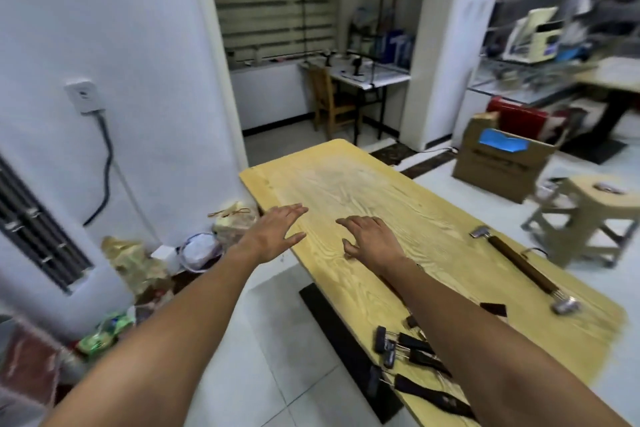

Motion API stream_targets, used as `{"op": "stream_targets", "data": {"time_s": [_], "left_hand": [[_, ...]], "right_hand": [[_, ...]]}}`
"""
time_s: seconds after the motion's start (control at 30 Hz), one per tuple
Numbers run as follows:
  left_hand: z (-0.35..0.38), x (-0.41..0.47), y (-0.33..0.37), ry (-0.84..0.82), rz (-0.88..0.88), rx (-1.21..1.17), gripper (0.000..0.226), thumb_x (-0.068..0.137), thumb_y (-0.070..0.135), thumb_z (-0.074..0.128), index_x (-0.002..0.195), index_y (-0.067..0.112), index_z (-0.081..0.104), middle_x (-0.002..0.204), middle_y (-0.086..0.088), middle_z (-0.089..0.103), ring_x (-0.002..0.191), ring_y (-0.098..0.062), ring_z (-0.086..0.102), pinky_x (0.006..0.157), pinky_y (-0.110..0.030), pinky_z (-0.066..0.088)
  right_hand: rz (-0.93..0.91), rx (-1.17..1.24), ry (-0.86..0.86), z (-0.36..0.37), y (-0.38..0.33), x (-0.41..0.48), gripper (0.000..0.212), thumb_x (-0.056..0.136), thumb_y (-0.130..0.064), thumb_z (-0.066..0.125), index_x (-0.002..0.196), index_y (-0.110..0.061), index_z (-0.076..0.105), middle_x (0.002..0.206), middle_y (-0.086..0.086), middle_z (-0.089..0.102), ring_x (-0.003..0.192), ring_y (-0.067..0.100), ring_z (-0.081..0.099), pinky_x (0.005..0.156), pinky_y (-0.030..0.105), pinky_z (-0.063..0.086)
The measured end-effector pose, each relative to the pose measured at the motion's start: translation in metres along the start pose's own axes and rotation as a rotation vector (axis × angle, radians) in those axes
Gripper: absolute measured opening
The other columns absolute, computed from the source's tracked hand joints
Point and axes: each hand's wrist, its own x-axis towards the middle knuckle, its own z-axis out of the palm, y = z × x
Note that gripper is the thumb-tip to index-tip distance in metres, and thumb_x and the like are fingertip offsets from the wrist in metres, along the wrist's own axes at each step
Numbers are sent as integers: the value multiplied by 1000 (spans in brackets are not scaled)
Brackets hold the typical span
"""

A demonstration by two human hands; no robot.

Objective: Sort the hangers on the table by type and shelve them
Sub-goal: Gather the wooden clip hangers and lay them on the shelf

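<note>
A long pale wooden table (381,184) stretches away from me. My left hand (277,229) hovers open over its left edge, fingers spread, holding nothing. My right hand (370,237) is open too, palm down, fingertips touching or just above the tabletop. A dark wooden clip hanger (523,269) with metal clips at both ends lies on the right part of the table. Several dark clip hangers (412,354) lie bunched at the near edge, partly hidden under my right forearm.
A cardboard box (502,163) and a plastic stool (595,215) stand on the floor to the right. Bags and clutter (145,263) pile against the white wall at left. A desk and wooden chair (332,100) sit in the far room.
</note>
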Motion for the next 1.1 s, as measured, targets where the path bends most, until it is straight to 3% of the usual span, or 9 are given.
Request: {"op": "stream_targets", "data": {"time_s": [0.53, 0.8, 1.1], "left_hand": [[110, 103, 50, -313, 353, -88, 56, 97, 41, 43, 147, 22, 25, 152, 0, 30, 140, -19, 25, 115, -30, 19], [168, 135, 69, -410, 409, -88, 53, 96, 41, 45, 144, 24, 30, 148, 1, 37, 139, -18, 27, 118, -33, 17], [225, 170, 63, -490, 369, -89, 50, 95, 38, 48, 140, 21, 35, 142, 0, 43, 132, -17, 36, 111, -26, 26]], "right_hand": [[553, -23, -84, 49, 82, -63, 46, 99, -36, 40, 143, -25, 35, 142, 1, 47, 129, 22, 43, 107, 35, 30], [687, 10, -167, 93, 101, -67, 47, 98, -37, 42, 142, -22, 36, 139, 4, 49, 127, 25, 44, 104, 38, 35], [674, 58, -293, 151, 125, -36, 45, 97, -39, 44, 136, -18, 41, 134, 7, 51, 125, 28, 44, 101, 39, 36]]}}
